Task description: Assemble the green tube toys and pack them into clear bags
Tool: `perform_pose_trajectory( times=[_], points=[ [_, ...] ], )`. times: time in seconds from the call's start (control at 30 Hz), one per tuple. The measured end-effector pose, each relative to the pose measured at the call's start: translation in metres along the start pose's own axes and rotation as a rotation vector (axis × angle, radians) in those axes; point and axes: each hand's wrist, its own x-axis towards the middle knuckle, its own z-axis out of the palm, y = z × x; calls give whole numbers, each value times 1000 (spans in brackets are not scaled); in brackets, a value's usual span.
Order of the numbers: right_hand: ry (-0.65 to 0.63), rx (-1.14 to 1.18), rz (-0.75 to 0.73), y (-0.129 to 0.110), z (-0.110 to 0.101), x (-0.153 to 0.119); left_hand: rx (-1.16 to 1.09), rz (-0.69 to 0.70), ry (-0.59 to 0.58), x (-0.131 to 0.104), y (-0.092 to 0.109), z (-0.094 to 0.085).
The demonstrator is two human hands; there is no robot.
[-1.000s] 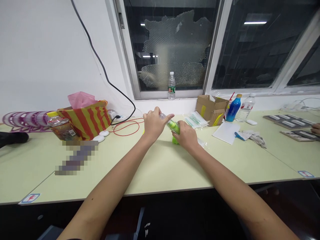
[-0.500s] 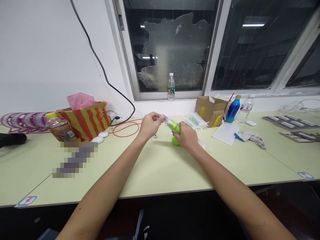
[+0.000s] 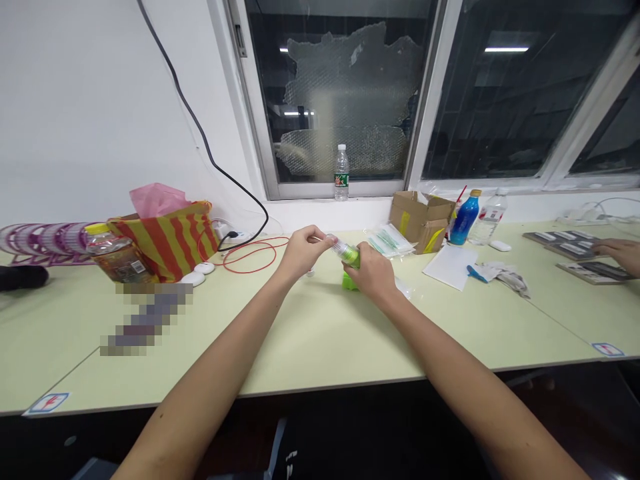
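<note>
While the right hand (image 3: 374,272) is clutching a slim clear-and-bright-green plastic tube (image 3: 351,256), the left hand (image 3: 303,253) is working right at its clear end, thumb and fingertips bunching up close together. So the tube is hanging above the pale yellow-green bench (image 3: 320,347), slanting between the two hands with the clear end facing left. The right grip is closing firmly round the green part, no doubt there. Left one, I honestly can't tell if it's pinching the rim or something tiny, it's too small to make out.

What's worrying me: if the left fingers are pushing off-centre, the smooth plastic could be twisting inside the right grip, and anything loose in there could be dropping out. Squeezing too hard might be bending the clear wall too, since it's looking pretty thin.

Also, a bright green chunky plastic piece (image 3: 349,281) is sitting just under the right hand, so dipping that hand could be knocking it over. Same deal with the small white round piece (image 3: 311,273) that's lying near the left hand: one careless wrist and it could be rolling off somewhere annoying
</note>
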Motion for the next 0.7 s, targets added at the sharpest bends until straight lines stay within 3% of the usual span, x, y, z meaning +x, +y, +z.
perform_pose_trajectory(
  times=[0.2,0.37,0.7],
  points=[
    [1,12,-10,-1,1,0,46,28,-61,-1,3,4],
    [0,20,4,-1,0,1,17,78,-20,-3,-1,8],
    [-19,-20,19,-3,-2,1,157,136,-119,-10,6,5]
  ],
)
